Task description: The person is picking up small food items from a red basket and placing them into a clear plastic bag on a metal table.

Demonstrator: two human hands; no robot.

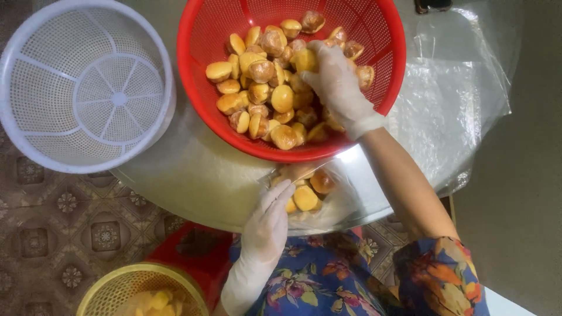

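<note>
The right hand (336, 82) grips one small cake (305, 59) in the red basket (386, 70). The left hand (270, 213) pinches open one clear bag (339, 202).

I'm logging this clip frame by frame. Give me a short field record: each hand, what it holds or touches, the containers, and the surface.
left hand: gloved, holds open a clear bag with a few cakes inside
right hand: gloved, in the red basket, gripping small golden cakes
white basket: upside down, left of red one
yellow basket: lower left, some cakes in it
surface: round metal table; plastic sheets at right
</note>
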